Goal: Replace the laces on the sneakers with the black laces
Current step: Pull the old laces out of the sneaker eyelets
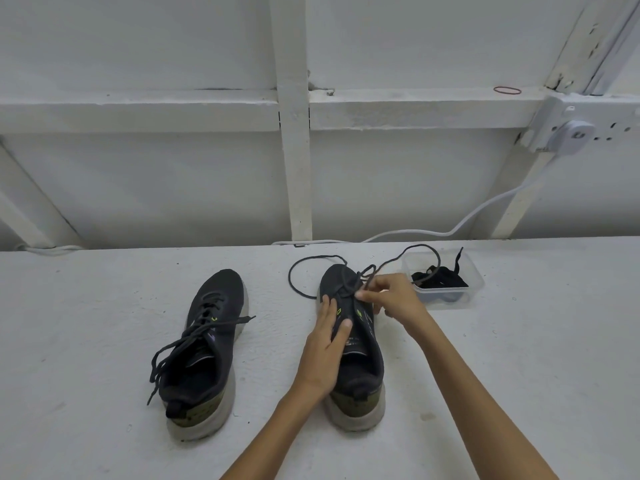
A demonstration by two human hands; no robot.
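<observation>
Two dark sneakers with grey soles stand on a white table, toes pointing away from me. The left sneaker [204,351] is laced, its untied dark lace ends trailing over its side. On the right sneaker [356,372] my left hand [323,351] lies flat across the tongue and side, pressing it down. My right hand [391,299] pinches a dark lace [294,289] at the eyelets near the toe; the lace's loose ends loop out to the left and back right. A clear plastic tub [474,275] behind my right hand holds black laces [443,280].
A white wall with wooden framing rises right behind the table's far edge. A white cable [415,232] runs along that edge up to a socket [568,133] at the upper right. A red rubber band [507,90] lies on the wall ledge.
</observation>
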